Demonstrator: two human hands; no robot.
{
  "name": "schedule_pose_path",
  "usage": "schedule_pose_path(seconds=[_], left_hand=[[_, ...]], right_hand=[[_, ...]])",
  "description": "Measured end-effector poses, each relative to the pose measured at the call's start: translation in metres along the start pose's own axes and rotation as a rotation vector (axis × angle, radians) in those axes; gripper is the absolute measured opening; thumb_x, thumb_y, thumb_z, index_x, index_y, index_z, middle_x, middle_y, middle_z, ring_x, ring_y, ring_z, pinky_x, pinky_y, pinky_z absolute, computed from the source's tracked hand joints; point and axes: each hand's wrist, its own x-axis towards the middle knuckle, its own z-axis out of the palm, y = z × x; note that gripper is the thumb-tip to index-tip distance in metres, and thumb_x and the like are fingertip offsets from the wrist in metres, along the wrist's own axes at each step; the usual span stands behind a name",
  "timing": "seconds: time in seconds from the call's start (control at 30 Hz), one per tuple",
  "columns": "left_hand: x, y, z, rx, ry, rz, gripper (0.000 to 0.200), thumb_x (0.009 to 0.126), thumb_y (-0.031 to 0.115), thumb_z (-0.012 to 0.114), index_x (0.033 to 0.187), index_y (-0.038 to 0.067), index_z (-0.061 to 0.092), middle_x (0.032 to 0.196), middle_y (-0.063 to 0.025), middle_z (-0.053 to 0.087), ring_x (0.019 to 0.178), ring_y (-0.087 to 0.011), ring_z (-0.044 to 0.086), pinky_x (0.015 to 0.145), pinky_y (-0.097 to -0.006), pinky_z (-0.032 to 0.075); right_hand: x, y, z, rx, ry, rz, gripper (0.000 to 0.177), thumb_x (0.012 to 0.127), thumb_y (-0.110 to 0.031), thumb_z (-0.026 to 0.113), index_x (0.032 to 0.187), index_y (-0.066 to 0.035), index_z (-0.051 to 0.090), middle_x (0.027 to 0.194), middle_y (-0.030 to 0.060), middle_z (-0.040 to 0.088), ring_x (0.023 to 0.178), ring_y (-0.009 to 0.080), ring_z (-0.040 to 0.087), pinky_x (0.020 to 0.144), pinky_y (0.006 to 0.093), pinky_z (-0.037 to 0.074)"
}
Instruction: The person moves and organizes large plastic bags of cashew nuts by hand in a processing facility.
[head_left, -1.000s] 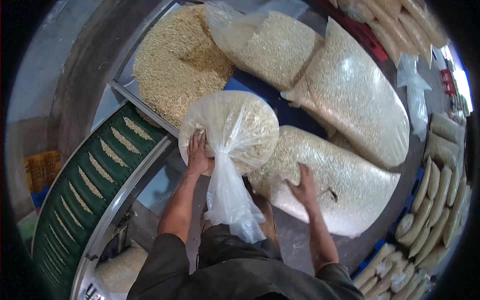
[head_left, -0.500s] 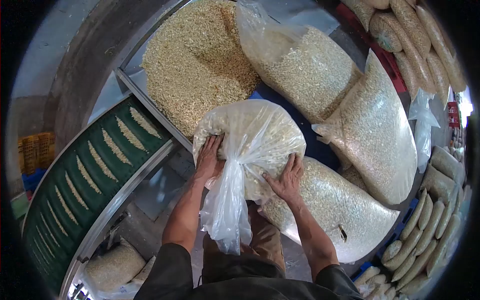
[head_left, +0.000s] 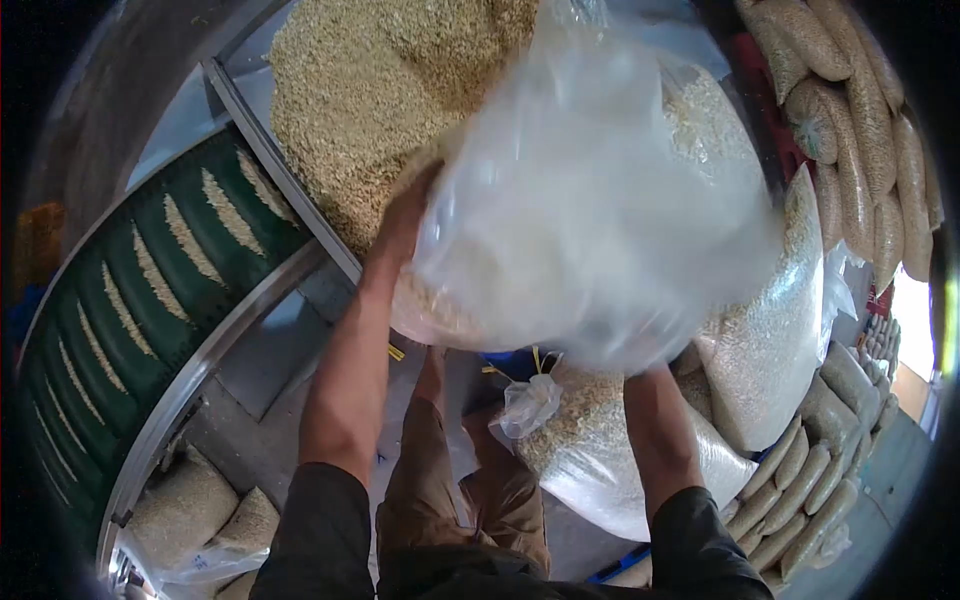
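A large clear plastic bag [head_left: 560,220], smeared by motion, is lifted in front of me beside a heap of pale chopped grain-like pieces [head_left: 350,120]. Some of the same pieces show through its lower left side. My left hand [head_left: 415,205] grips the bag's left side near the heap's edge, its fingers blurred and partly covered. From below, my right forearm [head_left: 655,430] reaches up under the bag's right part. My right hand is hidden behind the plastic, against the bag. A tied tuft of clear plastic [head_left: 530,403] shows below the bag.
On the left runs a green belt [head_left: 150,385] carrying rows of pale pieces, edged by a metal rail [head_left: 180,425]. Filled sacks stand close on the right, including a lying sack [head_left: 590,490] and an upright one [head_left: 765,360]. Long filled bags [head_left: 870,150] are stacked farther right.
The bag has been raised and tilted up to the right, and its loose neck now billows across the view. Both arms reach farther forward, and my right hand has passed out of sight behind the plastic.
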Motion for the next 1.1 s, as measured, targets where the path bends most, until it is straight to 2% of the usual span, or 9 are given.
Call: schedule_pose_path(seconds=[0.03, 0.07, 0.13, 0.2, 0.3, 0.4, 0.57, 0.73, 1.1], left_hand=[[0.019, 0.011, 0.001, 0.727, -0.082, 0.136, 0.063, 0.087, 0.039, 0.059, 0.138, 0.005, 0.043, 0.136, -0.016, 0.05, 0.124, -0.0272, 0.05, 0.103, -0.0343, 0.038], [0.025, 0.014, 0.003, 0.719, -0.09, 0.11, 0.063, 0.087, 0.039, 0.059, 0.138, 0.005, 0.043, 0.136, -0.016, 0.05, 0.124, -0.0272, 0.05, 0.103, -0.0343, 0.038], [0.034, 0.011, 0.008, 0.432, 0.126, -0.043, 0.062, 0.089, 0.041, 0.058, 0.137, 0.003, 0.043, 0.132, -0.0175, 0.053, 0.122, -0.0288, 0.051, 0.101, -0.035, 0.039], [0.035, 0.002, -0.005, 0.46, 0.53, 0.211, 0.062, 0.091, 0.043, 0.057, 0.136, 0.002, 0.044, 0.127, -0.0192, 0.055, 0.119, -0.0326, 0.052, 0.1, -0.0375, 0.04], [0.004, -0.007, -0.011, 0.409, 0.715, 0.211, 0.063, 0.093, 0.045, 0.052, 0.135, -0.001, 0.043, 0.129, -0.0188, 0.053, 0.121, -0.0312, 0.049, 0.102, -0.0382, 0.038], [-0.016, -0.07, -0.031, 0.681, 0.59, 0.053, 0.058, 0.097, 0.043, 0.046, 0.136, 0.0, 0.044, 0.135, -0.0183, 0.048, 0.123, -0.0272, 0.047, 0.102, -0.0361, 0.036], [-0.039, -0.142, -0.087, 0.267, 0.486, -0.371, 0.075, 0.093, 0.057, 0.04, 0.143, 0.002, 0.032, 0.142, -0.0161, 0.04, 0.13, -0.0281, 0.039, 0.106, -0.0358, 0.031], [-0.034, -0.177, -0.124, -0.069, 0.411, -0.665, 0.088, 0.088, 0.068, 0.043, 0.146, 0.003, 0.029, 0.144, -0.015, 0.038, 0.131, -0.0279, 0.039, 0.107, -0.0352, 0.031], [-0.062, -0.222, -0.153, -0.208, 0.277, -0.647, 0.089, 0.087, 0.072, 0.037, 0.15, 0.012, 0.02, 0.152, -0.0101, 0.028, 0.136, -0.0262, 0.031, 0.11, -0.0372, 0.028]], right_hand=[[0.008, 0.01, -0.005, -0.067, 0.039, -0.307, 0.072, 0.086, -0.05, 0.052, 0.133, 0.003, 0.042, 0.128, 0.0252, 0.045, 0.119, 0.04, 0.04, 0.1, 0.0546, 0.028], [0.017, 0.016, -0.014, -0.127, 0.078, -0.615, 0.074, 0.086, -0.053, 0.052, 0.133, 0.003, 0.043, 0.127, 0.0254, 0.046, 0.12, 0.0399, 0.04, 0.102, 0.0545, 0.027], [0.052, -0.022, -0.037, 0.214, -0.325, 0.142, 0.079, 0.085, -0.059, 0.051, 0.133, 0.004, 0.043, 0.129, 0.0246, 0.046, 0.121, 0.0411, 0.039, 0.104, 0.0532, 0.026], [0.07, -0.02, -0.028, 0.216, -0.426, 0.164, 0.077, 0.087, -0.059, 0.048, 0.137, -0.001, 0.041, 0.136, 0.0236, 0.041, 0.128, 0.0408, 0.034, 0.106, 0.0529, 0.023], [0.079, -0.008, 0.005, 0.354, -0.327, 0.124, 0.078, 0.088, -0.062, 0.046, 0.135, 0.001, 0.043, 0.133, 0.022, 0.045, 0.126, 0.0369, 0.038, 0.106, 0.0483, 0.026], [0.069, 0.0, 0.019, 0.786, -0.175, 0.166, 0.069, 0.093, -0.055, 0.041, 0.135, 0.0, 0.043, 0.135, 0.0226, 0.043, 0.127, 0.0366, 0.037, 0.107, 0.0453, 0.026], [0.036, 0.006, 0.054, 0.489, -0.07, 0.025, 0.063, 0.095, -0.045, 0.041, 0.137, 0.001, 0.04, 0.135, 0.0234, 0.042, 0.126, 0.039, 0.037, 0.107, 0.0455, 0.026], [0.022, 0.029, 0.077, 0.352, -0.165, 0.158, 0.066, 0.094, -0.046, 0.044, 0.138, 0.003, 0.038, 0.137, 0.0259, 0.039, 0.128, 0.0414, 0.035, 0.108, 0.0462, 0.026], [-0.06, 0.099, 0.086, 0.75, -0.639, 0.845, 0.086, 0.089, -0.065, 0.044, 0.145, -0.003, 0.028, 0.143, 0.0201, 0.039, 0.129, 0.0318, 0.041, 0.105, 0.0396, 0.031]])
